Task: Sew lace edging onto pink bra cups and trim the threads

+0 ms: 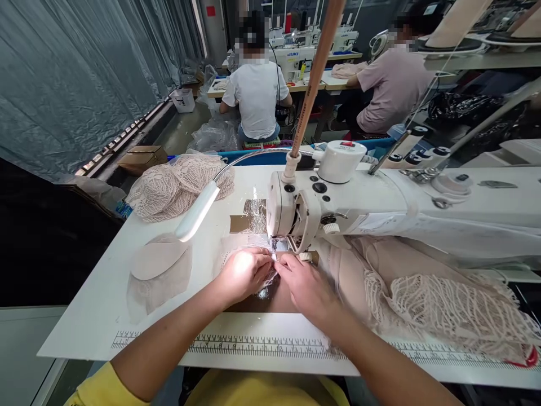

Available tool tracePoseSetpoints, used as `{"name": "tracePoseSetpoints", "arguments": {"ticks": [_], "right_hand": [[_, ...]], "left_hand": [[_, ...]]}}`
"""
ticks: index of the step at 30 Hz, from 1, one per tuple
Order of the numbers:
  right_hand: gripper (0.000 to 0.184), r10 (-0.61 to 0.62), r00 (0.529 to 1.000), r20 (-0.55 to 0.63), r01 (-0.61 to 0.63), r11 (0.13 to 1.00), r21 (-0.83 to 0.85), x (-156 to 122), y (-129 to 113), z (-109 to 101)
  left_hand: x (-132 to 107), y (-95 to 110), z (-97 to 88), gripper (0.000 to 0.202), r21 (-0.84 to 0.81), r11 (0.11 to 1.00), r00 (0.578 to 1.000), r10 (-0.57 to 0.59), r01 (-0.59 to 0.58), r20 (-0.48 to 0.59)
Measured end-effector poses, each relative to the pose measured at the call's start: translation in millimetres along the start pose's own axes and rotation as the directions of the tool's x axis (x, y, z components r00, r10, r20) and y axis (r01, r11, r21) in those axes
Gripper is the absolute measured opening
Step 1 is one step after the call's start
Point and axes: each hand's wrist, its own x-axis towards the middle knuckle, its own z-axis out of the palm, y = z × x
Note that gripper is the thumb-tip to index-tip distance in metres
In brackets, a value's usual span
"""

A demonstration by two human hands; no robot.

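Both my hands meet just in front of the needle of a white sewing machine [338, 197]. With fingers bent and pressed together, my left hand [245, 273] grips a piece of beige lace fabric [230, 243], which spreads behind it on the machine bed. My right hand [304, 282] pinches the edge of the same fabric close to the presser foot [274, 246]. The fingertips nearly touch each other, and the edge between them is partly hidden. A lamp [198, 211] on a bent neck lights my left hand brightly.
A pile of beige lace [177, 183] lies at the back left of the white table [97, 307]. Cut beige pieces [158, 270] rest left of my hands. More lace fabric [443, 299] covers the right. A printed ruler [253, 345] runs along the front. Two people sit at machines ahead.
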Motion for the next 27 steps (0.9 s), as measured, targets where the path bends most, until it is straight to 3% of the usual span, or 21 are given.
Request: {"name": "tracePoseSetpoints", "arguments": {"ticks": [3,7,18,27], "right_hand": [[0.038,0.008,1.0,-0.012,-0.009,0.999,-0.034,1.4,0.5,0.6],[0.043,0.045,0.999,0.023,-0.043,0.997,-0.068,6.0,1.2,3.3],[0.051,0.085,0.996,0.004,-0.084,0.996,-0.042,10.5,-0.5,9.9],[0.061,0.081,0.997,0.013,-0.08,0.997,-0.013,11.2,0.0,7.9]], "left_hand": [[-1.7,-13.1,20.4,0.025,0.189,0.978,0.991,0.102,-0.085,-0.085],[2.0,-20.9,26.9,0.027,0.29,0.946,0.985,0.167,-0.146,-0.051],[13.2,-29.3,14.7,0.031,0.234,0.96,0.988,0.157,-0.155,0.011],[15.4,-34.8,12.2,0.029,0.268,0.961,0.997,0.07,-0.071,0.014]]}}
